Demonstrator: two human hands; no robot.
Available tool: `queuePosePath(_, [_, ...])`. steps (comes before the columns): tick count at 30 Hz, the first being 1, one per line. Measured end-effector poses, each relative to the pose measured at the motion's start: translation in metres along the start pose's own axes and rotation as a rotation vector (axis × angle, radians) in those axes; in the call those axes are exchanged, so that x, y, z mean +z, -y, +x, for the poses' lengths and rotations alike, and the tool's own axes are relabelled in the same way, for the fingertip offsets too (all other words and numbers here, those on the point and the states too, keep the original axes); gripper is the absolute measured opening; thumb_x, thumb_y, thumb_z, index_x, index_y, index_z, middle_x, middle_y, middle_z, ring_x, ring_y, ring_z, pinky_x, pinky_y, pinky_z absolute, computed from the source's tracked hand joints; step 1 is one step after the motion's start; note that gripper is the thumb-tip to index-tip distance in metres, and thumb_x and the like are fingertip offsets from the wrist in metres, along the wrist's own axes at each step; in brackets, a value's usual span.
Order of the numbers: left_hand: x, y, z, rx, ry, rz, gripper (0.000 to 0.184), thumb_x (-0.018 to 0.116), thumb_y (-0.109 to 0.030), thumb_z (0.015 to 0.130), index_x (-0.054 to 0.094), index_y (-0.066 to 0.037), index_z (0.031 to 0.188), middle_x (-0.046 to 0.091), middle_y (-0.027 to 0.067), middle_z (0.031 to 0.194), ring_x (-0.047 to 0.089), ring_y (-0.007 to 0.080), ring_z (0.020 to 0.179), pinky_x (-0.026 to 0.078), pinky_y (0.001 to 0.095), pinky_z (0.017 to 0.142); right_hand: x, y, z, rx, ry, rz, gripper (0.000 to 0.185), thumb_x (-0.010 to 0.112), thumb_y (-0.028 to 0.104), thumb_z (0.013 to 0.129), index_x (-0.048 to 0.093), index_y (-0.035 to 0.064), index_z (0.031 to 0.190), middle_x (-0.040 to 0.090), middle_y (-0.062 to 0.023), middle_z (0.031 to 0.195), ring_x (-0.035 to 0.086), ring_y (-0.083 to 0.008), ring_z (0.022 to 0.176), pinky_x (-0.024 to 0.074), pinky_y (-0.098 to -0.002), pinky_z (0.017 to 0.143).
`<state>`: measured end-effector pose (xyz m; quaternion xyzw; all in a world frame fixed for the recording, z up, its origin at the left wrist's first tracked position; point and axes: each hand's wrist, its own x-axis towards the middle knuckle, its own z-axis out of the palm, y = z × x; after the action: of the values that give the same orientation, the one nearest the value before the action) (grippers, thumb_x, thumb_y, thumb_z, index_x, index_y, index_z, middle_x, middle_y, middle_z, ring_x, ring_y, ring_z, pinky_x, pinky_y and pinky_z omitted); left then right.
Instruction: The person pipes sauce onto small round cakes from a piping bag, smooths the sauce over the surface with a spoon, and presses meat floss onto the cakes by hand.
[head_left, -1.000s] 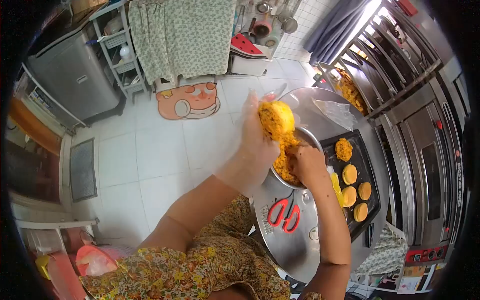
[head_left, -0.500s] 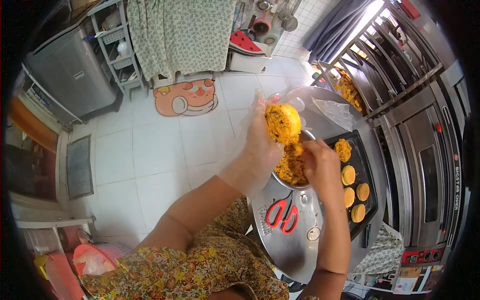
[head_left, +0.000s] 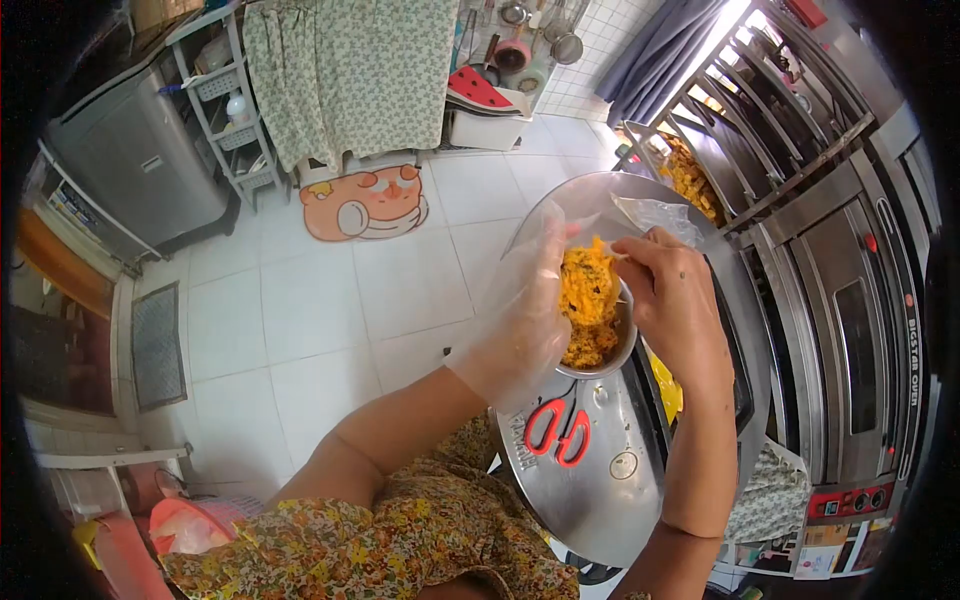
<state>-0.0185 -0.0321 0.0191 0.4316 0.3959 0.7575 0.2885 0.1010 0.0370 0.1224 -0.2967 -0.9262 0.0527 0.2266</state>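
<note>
My left hand, in a clear plastic glove, holds a round bun covered in orange-yellow floss with dark flecks. The bun is tilted above a metal bowl of loose floss. At the bun's upper right edge, the fingers of my bare right hand are pinched together. What they hold, if anything, cannot be made out. Behind my right forearm, a black baking tray is mostly hidden. A bright yellow patch shows between my wrist and the tray.
Red-handled scissors lie on the round metal table, close to the bowl. A crumpled plastic bag is at its far side. To the right stand an oven and a rack of trays. Tiled floor lies to the left.
My right hand has risen from the floss in the bowl to the bun's edge. My left hand has turned the bun and lowered it slightly. My right arm now covers most of the tray.
</note>
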Motion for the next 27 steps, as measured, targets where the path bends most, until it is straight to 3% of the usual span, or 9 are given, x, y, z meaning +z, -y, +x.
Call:
queuePosePath(2, [-0.010, 0.011, -0.007, 0.341, 0.149, 0.441, 0.094, 0.042, 0.026, 0.072, 0.005, 0.006, 0.157, 0.044, 0.0283, 0.144, 0.049, 0.0407, 0.128, 0.039, 0.0432, 0.111, 0.000, -0.003, -0.001, -0.003, 0.038, 0.012, 0.011, 0.066, -0.003, 0.083, 0.069, -0.0046, 0.093, 0.063, -0.0211, 0.085, 0.063, -0.0409, 0.077, 0.0483, -0.0458, 0.071])
queuePosePath(8, [-0.009, 0.016, -0.006, 0.368, 0.115, 0.393, 0.088, 0.040, 0.024, 0.075, 0.009, 0.006, 0.156, 0.044, 0.0242, 0.144, 0.048, 0.0334, 0.130, 0.038, 0.0406, 0.112, -0.006, 0.009, -0.014, 0.232, 0.062, 0.222, 0.009, 0.068, -0.006, 0.082, 0.069, -0.0045, 0.091, 0.065, -0.0202, 0.083, 0.063, -0.0313, 0.069, 0.0480, -0.0369, 0.064])
queuePosePath(10, [0.002, 0.043, 0.000, 0.116, 0.160, -0.470, 0.079, 0.043, 0.018, 0.085, 0.010, 0.005, 0.156, 0.047, 0.0195, 0.140, 0.048, 0.0259, 0.128, 0.039, 0.0383, 0.111, 0.004, 0.000, -0.019, 0.080, -0.055, 0.224, 0.009, 0.068, -0.008, 0.082, 0.068, -0.0048, 0.090, 0.065, -0.0184, 0.081, 0.063, -0.0249, 0.067, 0.0475, -0.0337, 0.062])
queuePosePath(12, [0.019, 0.056, 0.001, 0.027, 0.134, -0.914, 0.068, 0.045, 0.006, 0.095, 0.014, 0.003, 0.156, 0.050, 0.0149, 0.133, 0.050, 0.0199, 0.123, 0.041, 0.0361, 0.109, 0.011, -0.010, -0.025, 0.151, -0.093, 0.371, 0.010, 0.067, -0.009, 0.082, 0.067, -0.0050, 0.091, 0.065, -0.0149, 0.081, 0.064, -0.0201, 0.068, 0.0489, -0.0315, 0.063])
queuePosePath(15, [0.033, 0.048, -0.002, -0.036, 0.028, -0.900, 0.055, 0.049, -0.017, 0.106, 0.024, 0.002, 0.152, 0.055, 0.0100, 0.123, 0.054, 0.0149, 0.114, 0.045, 0.0338, 0.105, 0.016, -0.006, -0.031, 0.279, -0.111, 0.496, 0.014, 0.068, -0.010, 0.081, 0.067, -0.0045, 0.094, 0.065, -0.0102, 0.080, 0.063, -0.0143, 0.070, 0.0503, -0.0278, 0.065])
queuePosePath(18, [0.026, 0.033, 0.009, -0.465, -0.049, -0.907, 0.052, 0.051, -0.029, 0.107, 0.032, 0.002, 0.145, 0.058, 0.0095, 0.118, 0.057, 0.0146, 0.110, 0.047, 0.0336, 0.101, 0.019, -0.010, -0.034, 0.245, -0.188, 0.526, 0.018, 0.070, -0.011, 0.081, 0.066, -0.0039, 0.097, 0.065, -0.0068, 0.079, 0.062, -0.0122, 0.069, 0.0506, -0.0253, 0.065])
queuePosePath(23, [0.030, 0.020, 0.022, -0.771, -0.239, -1.122, 0.053, 0.052, -0.018, 0.105, 0.028, 0.003, 0.148, 0.057, 0.0152, 0.126, 0.058, 0.0184, 0.116, 0.048, 0.0366, 0.102, 0.022, -0.011, -0.037, 0.304, -0.207, 0.548, 0.016, 0.069, -0.011, 0.082, 0.067, -0.0042, 0.096, 0.065, -0.0055, 0.076, 0.061, -0.0104, 0.067, 0.0498, -0.0249, 0.063])
queuePosePath(25, [0.032, 0.040, 0.001, -0.193, -0.017, -0.765, 0.062, 0.052, -0.009, 0.103, 0.017, 0.003, 0.153, 0.051, 0.0186, 0.133, 0.056, 0.0219, 0.120, 0.047, 0.0382, 0.105, 0.017, -0.002, -0.034, 0.318, -0.228, 0.536, 0.013, 0.068, -0.010, 0.083, 0.067, -0.0045, 0.095, 0.066, -0.0058, 0.076, 0.060, -0.0099, 0.066, 0.0496, -0.0250, 0.062])
queuePosePath(27, [0.028, 0.051, -0.008, 0.127, 0.135, -0.429, 0.071, 0.052, -0.001, 0.100, 0.007, 0.002, 0.156, 0.046, 0.0209, 0.140, 0.054, 0.0247, 0.125, 0.046, 0.0394, 0.107, 0.020, -0.010, -0.032, 0.284, -0.228, 0.493, 0.010, 0.067, -0.009, 0.084, 0.067, -0.0045, 0.094, 0.066, -0.0063, 0.076, 0.060, -0.0093, 0.066, 0.0490, -0.0250, 0.061])
